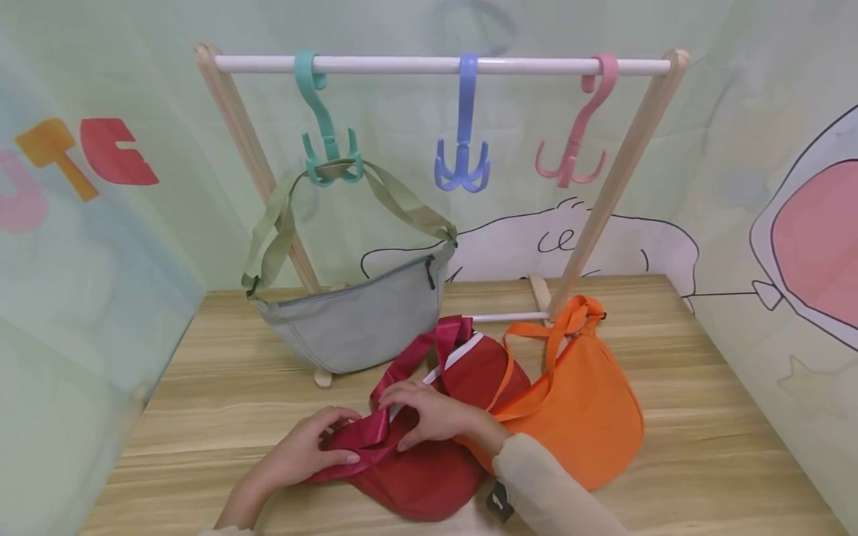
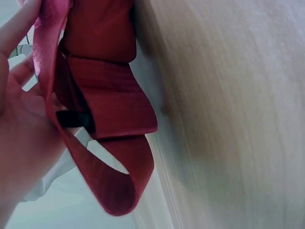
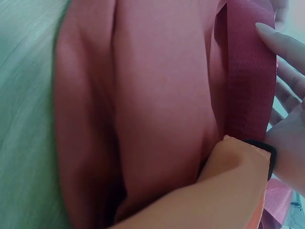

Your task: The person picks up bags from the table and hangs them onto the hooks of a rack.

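A red shoulder bag (image 1: 427, 484) lies on the wooden table, its wide crimson strap (image 1: 371, 430) gathered over the top. My left hand (image 1: 298, 452) grips the strap at the bag's left end; in the left wrist view a loop of red strap (image 2: 114, 188) hangs beside the palm. Further right, my right hand (image 1: 439, 413) holds the strap near the bag's middle, thumb on one face and fingers behind it in the right wrist view. An orange bag (image 1: 590, 413) lies against the red one, partly beneath my right forearm. A small black tag (image 1: 499, 500) shows beside the right sleeve.
Behind stands a rack with a white rail (image 1: 395, 65) and wooden legs. A grey bag (image 1: 362, 320) hangs from its green hook (image 1: 326, 123). The blue hook (image 1: 464, 126) and pink hook (image 1: 576, 134) carry nothing. Printed cloth surrounds the wooden table (image 1: 710, 439).
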Demonstrator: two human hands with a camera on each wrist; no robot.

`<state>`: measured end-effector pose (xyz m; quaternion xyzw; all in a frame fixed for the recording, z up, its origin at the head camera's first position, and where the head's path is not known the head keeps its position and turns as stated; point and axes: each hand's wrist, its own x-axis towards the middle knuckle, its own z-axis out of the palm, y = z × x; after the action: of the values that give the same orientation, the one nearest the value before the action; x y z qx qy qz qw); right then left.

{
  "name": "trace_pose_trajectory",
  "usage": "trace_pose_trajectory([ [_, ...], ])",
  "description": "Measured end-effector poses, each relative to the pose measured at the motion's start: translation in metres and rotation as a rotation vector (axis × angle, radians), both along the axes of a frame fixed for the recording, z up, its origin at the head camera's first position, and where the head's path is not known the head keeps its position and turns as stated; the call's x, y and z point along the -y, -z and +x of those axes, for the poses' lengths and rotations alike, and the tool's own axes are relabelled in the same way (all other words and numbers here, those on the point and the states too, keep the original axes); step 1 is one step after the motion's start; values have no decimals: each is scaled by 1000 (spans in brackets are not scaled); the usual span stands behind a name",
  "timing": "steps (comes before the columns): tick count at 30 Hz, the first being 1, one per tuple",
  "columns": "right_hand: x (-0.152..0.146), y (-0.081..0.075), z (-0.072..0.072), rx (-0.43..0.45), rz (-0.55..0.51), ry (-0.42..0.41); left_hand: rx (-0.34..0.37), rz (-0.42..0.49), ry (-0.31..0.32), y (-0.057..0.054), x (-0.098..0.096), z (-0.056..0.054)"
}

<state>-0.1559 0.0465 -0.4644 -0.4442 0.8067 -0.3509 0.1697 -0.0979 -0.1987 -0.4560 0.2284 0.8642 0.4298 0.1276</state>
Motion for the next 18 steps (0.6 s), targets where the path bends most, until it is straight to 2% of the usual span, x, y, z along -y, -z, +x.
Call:
trace_pose_trajectory([
  [18,-1,0,0,-11,-56,-4,-63,32,34,0,-2,1],
])
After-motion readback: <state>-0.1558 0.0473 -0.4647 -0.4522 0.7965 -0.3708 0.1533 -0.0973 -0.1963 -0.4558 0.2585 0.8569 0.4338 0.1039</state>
